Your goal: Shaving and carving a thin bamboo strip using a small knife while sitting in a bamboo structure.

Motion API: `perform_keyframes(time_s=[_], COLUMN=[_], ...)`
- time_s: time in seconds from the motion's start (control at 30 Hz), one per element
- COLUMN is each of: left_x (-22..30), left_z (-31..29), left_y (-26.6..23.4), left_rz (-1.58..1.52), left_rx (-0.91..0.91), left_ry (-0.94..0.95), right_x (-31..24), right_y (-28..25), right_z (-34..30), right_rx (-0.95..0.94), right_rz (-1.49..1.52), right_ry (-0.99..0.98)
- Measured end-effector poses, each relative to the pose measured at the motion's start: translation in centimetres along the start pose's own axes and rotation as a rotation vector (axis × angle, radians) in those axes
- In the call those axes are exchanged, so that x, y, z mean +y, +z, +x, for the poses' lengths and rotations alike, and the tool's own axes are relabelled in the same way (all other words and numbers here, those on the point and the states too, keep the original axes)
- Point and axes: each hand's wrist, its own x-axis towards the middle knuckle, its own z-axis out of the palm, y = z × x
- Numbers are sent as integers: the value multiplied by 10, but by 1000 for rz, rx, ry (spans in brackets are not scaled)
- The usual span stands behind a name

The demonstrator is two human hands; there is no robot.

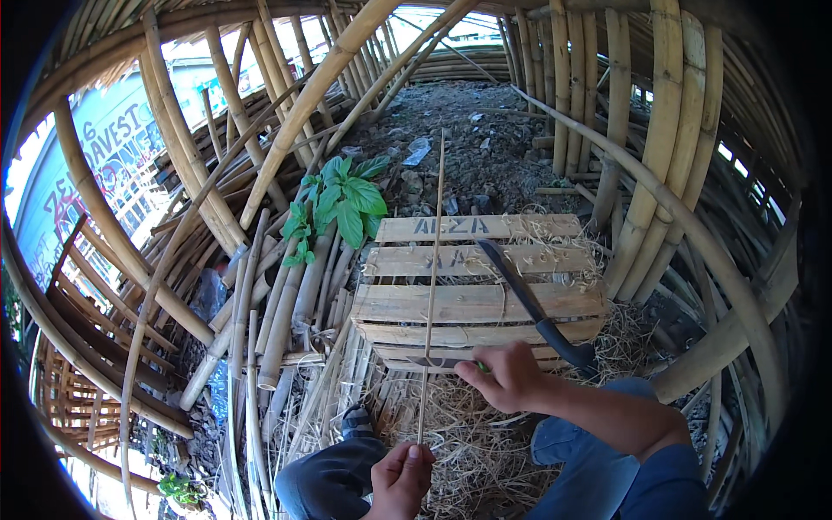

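Note:
My left hand [401, 477] is closed around the lower end of a long thin bamboo strip [432, 286], which points up and away from me. My right hand [504, 379] grips a small knife by a handle that shows a bit of green. The knife's blade [442, 362] lies across the strip and touches it. Beyond my hands stands a slatted wooden crate [477, 303]. On its top rests a dark, bent machete [524, 295], its thicker black end toward my right hand.
Bamboo shavings [477, 468] cover the ground between my knees and scatter over the crate. Bamboo poles [286, 321] lie in a pile at the left, beside a leafy green plant [347, 199]. Upright bamboo posts [659, 147] and a long slanting pole [641, 173] stand at the right.

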Motion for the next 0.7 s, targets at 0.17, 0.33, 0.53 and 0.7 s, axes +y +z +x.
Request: perform_keyframes(time_s=[0.17, 0.33, 0.53, 0.7], left_x=[-2, -14, -9, -34], left_z=[2, 3, -8, -2], left_y=[3, -2, 2, -10], left_rz=[47, 215, 501, 459], left_rx=[-13, 0, 48, 43], left_ry=[16, 95, 259, 201], right_x=[-15, -17, -1, 7], right_y=[11, 5, -18, -25], right_z=[-7, 2, 15, 19], right_rx=[-94, 78, 138, 140], right_rz=[139, -181, -367, -529], right_ry=[-37, -193, -302, -380])
